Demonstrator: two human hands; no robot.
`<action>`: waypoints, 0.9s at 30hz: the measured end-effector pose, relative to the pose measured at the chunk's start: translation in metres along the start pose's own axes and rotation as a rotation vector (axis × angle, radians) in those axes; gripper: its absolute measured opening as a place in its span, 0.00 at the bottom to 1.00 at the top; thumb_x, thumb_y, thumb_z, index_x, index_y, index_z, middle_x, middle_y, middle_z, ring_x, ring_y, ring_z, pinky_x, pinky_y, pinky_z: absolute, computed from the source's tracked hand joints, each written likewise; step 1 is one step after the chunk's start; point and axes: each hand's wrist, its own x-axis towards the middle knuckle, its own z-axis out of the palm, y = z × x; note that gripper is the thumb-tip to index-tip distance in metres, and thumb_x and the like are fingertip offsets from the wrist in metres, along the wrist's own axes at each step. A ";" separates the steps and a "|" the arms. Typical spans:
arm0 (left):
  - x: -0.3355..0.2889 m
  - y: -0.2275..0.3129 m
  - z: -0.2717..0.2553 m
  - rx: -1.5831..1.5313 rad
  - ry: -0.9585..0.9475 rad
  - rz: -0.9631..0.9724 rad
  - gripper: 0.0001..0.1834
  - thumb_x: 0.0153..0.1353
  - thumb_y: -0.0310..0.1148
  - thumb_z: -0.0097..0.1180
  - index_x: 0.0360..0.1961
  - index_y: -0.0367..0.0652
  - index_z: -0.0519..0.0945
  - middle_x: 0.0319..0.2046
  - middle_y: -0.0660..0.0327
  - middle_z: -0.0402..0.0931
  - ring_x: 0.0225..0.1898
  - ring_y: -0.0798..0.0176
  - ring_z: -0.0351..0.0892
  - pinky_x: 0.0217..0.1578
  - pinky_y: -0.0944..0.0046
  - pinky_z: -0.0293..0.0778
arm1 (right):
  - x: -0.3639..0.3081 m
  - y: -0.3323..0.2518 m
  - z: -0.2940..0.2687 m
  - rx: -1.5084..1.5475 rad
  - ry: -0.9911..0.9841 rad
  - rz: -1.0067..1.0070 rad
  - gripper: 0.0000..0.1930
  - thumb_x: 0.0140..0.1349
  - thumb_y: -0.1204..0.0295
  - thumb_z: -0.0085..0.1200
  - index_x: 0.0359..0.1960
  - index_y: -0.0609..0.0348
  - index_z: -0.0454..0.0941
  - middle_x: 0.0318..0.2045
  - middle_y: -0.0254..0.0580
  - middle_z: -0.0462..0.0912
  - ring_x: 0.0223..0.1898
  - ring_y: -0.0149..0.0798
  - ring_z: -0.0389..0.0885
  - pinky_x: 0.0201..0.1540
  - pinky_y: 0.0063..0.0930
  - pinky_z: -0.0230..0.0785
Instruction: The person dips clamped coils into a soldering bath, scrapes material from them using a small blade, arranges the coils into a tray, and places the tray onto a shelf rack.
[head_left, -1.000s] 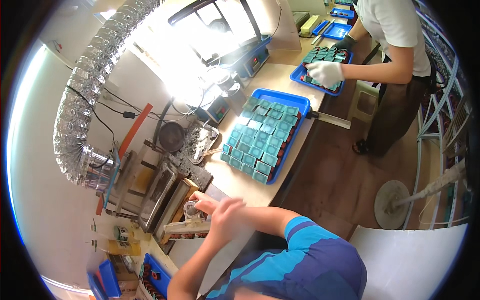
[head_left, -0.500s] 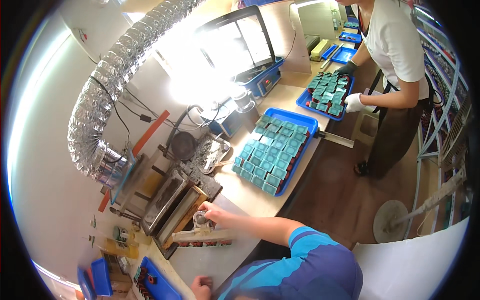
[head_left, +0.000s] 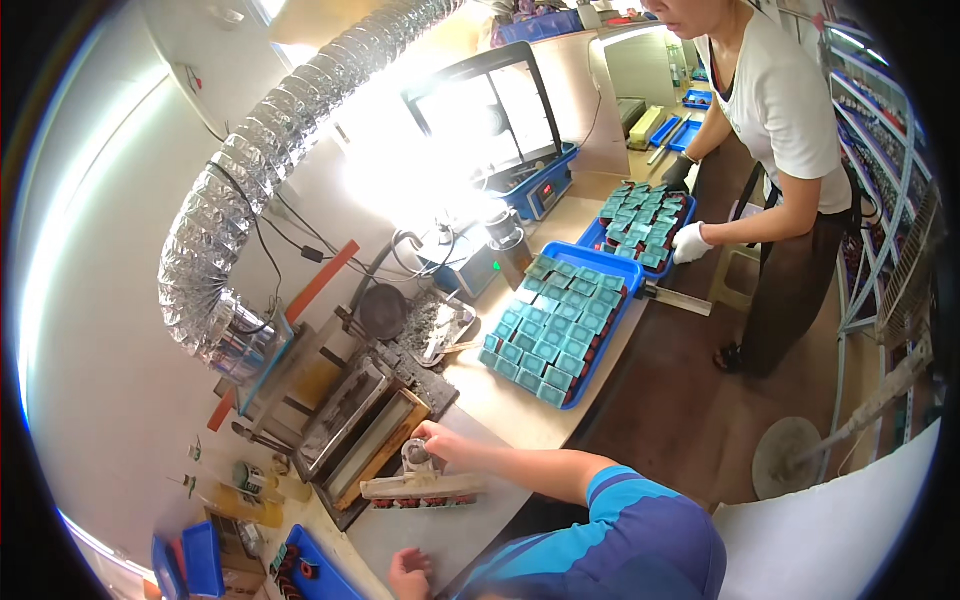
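My right hand (head_left: 441, 446) grips the round-topped handle of a long pale clamp bar (head_left: 425, 487). A row of small red-and-dark parts (head_left: 425, 503) hangs along the bar's underside, above the grey work surface (head_left: 480, 530). Nearer the lower edge, my left hand (head_left: 409, 574) is bare and holds nothing visible, its fingers loosely bent and apart. Just beyond the bar stands a narrow, wood-edged trough (head_left: 385, 450), beside a metal-rimmed one (head_left: 345, 418). To the left of my left hand, a blue tray (head_left: 325, 570) holds several red-and-black parts.
A blue tray (head_left: 628, 268) carries rows of teal-topped parts. Behind it, a co-worker's gloved hands (head_left: 690, 243) hold another loaded blue tray (head_left: 600, 232). A foil duct (head_left: 235, 210) hangs at left. Bottles (head_left: 235, 495) stand by the wall; grey dross (head_left: 425, 325) lies beyond the troughs.
The view has shifted, so the scene sits lower and further right. The co-worker's tray has come closer to the tray of teal-topped parts. My right hand still holds the clamp bar.
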 end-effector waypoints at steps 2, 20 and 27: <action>0.020 -0.018 -0.003 -0.156 0.057 0.018 0.34 0.44 0.09 0.37 0.55 0.34 0.76 0.46 0.48 0.80 0.44 0.52 0.82 0.45 0.57 0.80 | 0.003 0.003 0.006 -0.013 -0.015 -0.031 0.22 0.54 0.73 0.48 0.53 0.61 0.73 0.45 0.46 0.78 0.46 0.40 0.78 0.46 0.35 0.74; 0.058 0.064 0.041 -0.923 -0.173 0.043 0.43 0.42 0.14 0.39 0.67 0.33 0.67 0.67 0.45 0.67 0.70 0.41 0.65 0.71 0.40 0.64 | 0.020 0.007 0.002 0.202 -0.033 0.155 0.19 0.59 0.72 0.55 0.54 0.55 0.78 0.49 0.42 0.81 0.49 0.42 0.82 0.45 0.42 0.78; 0.070 0.087 0.041 -0.945 -0.163 0.071 0.44 0.40 0.13 0.38 0.67 0.33 0.67 0.64 0.44 0.69 0.68 0.41 0.68 0.70 0.34 0.65 | 0.039 0.038 -0.005 0.441 -0.238 0.079 0.10 0.67 0.69 0.49 0.44 0.56 0.80 0.40 0.38 0.83 0.38 0.36 0.81 0.43 0.34 0.74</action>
